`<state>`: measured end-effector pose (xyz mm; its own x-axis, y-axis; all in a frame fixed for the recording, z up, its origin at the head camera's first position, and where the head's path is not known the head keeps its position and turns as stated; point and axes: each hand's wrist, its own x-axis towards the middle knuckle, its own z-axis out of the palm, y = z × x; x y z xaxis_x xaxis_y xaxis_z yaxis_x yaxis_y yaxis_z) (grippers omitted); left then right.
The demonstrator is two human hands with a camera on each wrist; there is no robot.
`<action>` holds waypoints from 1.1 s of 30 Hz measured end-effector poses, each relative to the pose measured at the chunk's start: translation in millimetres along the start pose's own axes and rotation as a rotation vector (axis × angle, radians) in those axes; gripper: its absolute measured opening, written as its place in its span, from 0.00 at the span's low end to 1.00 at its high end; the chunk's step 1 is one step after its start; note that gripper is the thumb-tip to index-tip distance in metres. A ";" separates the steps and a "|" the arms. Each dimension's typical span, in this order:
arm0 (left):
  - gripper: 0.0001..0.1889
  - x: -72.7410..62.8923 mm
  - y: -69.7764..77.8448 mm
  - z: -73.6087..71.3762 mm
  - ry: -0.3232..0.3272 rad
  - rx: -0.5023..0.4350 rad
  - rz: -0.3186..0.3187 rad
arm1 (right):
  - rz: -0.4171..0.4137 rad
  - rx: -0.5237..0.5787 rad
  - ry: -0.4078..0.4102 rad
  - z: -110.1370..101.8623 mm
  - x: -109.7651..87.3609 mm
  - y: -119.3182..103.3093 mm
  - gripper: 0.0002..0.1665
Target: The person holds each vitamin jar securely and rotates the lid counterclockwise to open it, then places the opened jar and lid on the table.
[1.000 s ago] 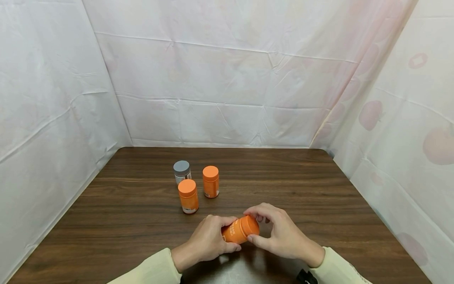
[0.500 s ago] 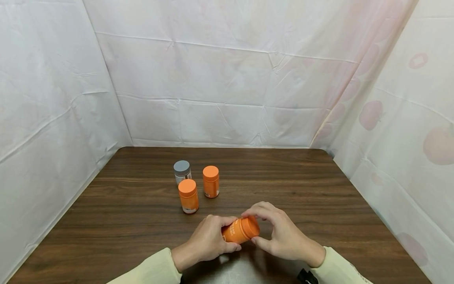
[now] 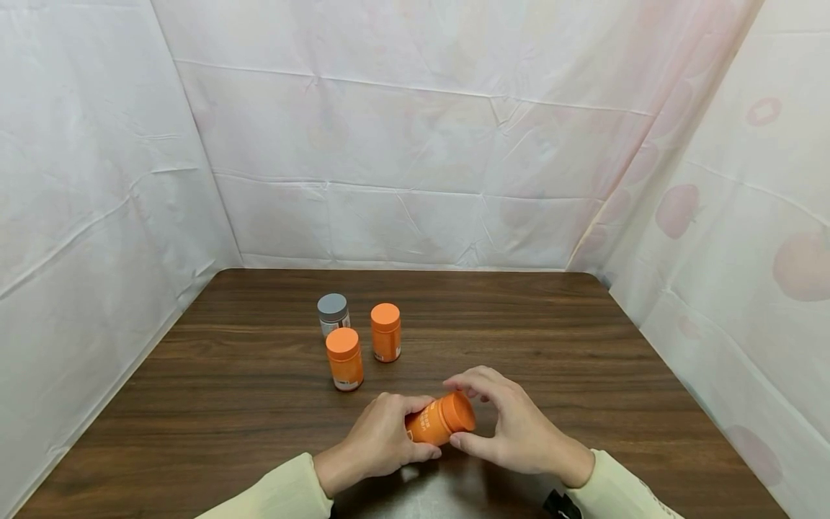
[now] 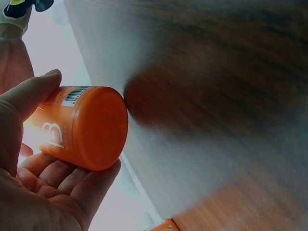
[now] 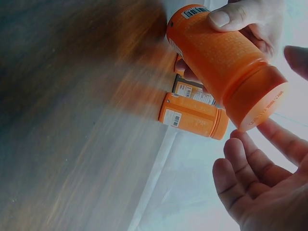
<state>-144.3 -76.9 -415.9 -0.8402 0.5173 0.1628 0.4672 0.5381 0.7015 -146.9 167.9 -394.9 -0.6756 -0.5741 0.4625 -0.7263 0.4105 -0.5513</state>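
The left hand [image 3: 379, 436] grips the body of an orange cylindrical plastic bottle [image 3: 431, 425], its thumb on the side facing the wearer and its fingers curled round the far side. The right hand [image 3: 512, 418] is loosely spread around the bottle's round orange screw cap [image 3: 459, 411], with the fingers arched over the far edge and the thumb at the near edge. In the right wrist view that thumb stands apart from the cap while fingertips lie at its rim; whether they press on it I cannot tell.

The gripped bottle lies tilted on its side between the hands, cap toward the right hand, with pale printing along its body and a black-and-white barcode label [image 4: 74, 96] near its base. Whether its base edge touches the dark brown wood-grain desk [image 3: 551, 339] I cannot tell.

Beyond this bottle and to its left, 3 containers stand upright. The nearest is a squat orange bottle with an orange cap [image 3: 344, 360]; just behind it, partly hidden, is a grey-capped bottle [image 3: 333, 308] with a printed label. To the right of that pair stands another orange bottle [image 3: 385, 333].

Farther out, behind the gripped bottle and to its sides, hang creased whitish sheets [image 3: 402, 137], faintly patterned in pink.
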 end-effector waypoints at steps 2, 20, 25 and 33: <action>0.22 -0.3 -0.2 -0.1 -0.002 -0.002 0.000 | 0.019 0.000 0.013 0.5 -0.2 -0.5 0.33; 0.24 -1.0 0.5 0.2 -0.003 -0.012 -0.014 | 0.296 -0.002 0.025 2.1 1.6 -2.3 0.18; 0.24 -0.7 0.6 -0.1 -0.004 -0.015 -0.016 | 0.291 0.004 0.021 3.1 1.7 -1.8 0.16; 0.23 -1.0 0.7 -0.3 -0.006 -0.027 -0.017 | 0.256 0.012 0.010 2.9 1.5 -0.4 0.16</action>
<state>-143.2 -77.3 -415.4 -0.8463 0.5122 0.1466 0.4453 0.5289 0.7225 -147.2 164.8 -396.0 -0.8384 -0.4455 0.3142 -0.5303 0.5327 -0.6596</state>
